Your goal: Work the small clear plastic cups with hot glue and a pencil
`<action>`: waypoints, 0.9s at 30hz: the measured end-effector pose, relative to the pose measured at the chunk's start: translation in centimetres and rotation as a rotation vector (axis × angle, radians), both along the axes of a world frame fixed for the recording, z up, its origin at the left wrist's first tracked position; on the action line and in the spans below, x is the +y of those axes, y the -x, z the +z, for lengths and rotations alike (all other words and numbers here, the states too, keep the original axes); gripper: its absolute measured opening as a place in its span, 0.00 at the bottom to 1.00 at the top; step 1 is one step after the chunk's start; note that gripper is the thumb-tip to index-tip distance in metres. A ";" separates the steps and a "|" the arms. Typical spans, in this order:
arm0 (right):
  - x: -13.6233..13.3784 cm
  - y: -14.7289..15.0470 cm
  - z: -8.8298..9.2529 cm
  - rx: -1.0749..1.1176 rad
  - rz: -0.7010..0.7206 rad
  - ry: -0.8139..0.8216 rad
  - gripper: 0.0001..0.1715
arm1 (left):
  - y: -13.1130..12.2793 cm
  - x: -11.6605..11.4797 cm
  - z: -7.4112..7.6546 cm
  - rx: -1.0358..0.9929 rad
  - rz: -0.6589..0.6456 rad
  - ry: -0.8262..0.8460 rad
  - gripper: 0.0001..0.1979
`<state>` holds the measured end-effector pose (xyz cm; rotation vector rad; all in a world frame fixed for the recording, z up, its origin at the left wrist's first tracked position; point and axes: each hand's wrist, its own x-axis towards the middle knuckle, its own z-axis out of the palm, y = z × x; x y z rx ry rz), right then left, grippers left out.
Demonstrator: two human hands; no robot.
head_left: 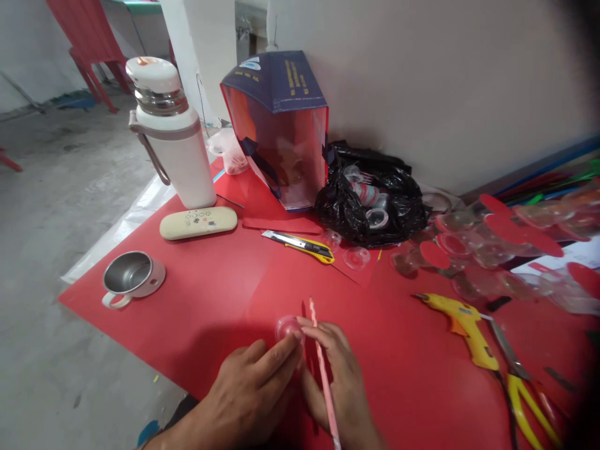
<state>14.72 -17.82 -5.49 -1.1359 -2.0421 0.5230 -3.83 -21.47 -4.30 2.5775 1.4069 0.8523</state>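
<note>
A small clear plastic lid lies on the red sheet at the front centre. My left hand presses its closed fingertips on the lid's near right edge. My right hand is curved beside it, with fingertips at the lid's right side. A pink pencil rests between the fingers and thumb of my right hand, its tip pointing away from me. The part of the lid under my fingers is hidden.
Around lie a metal cup, glasses case, white flask, yellow cutter, black bag of cups, dark blue bag, glue gun, scissors, and several clear cups with red discs.
</note>
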 end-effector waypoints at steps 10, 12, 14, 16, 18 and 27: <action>-0.6 -1.6 0.3 0.015 -0.216 0.138 0.14 | 0.1 0.0 0.1 0.060 -0.012 0.029 0.19; -0.5 -1.5 0.3 0.030 -0.229 0.160 0.14 | 0.1 0.0 0.1 0.074 -0.007 0.030 0.19; -0.5 -1.4 0.3 0.040 -0.230 0.170 0.14 | 0.1 -0.1 0.1 0.084 -0.004 0.035 0.19; -0.6 -1.4 0.3 0.047 -0.232 0.177 0.14 | 0.1 -0.2 0.0 0.097 -0.002 0.044 0.20; -0.7 -1.4 0.3 0.058 -0.232 0.178 0.13 | 0.0 -0.3 -0.1 0.117 -0.003 0.058 0.20; -0.2 -1.2 1.5 0.011 -0.187 -0.018 0.11 | -0.1 -0.2 -0.5 0.070 0.017 0.048 0.19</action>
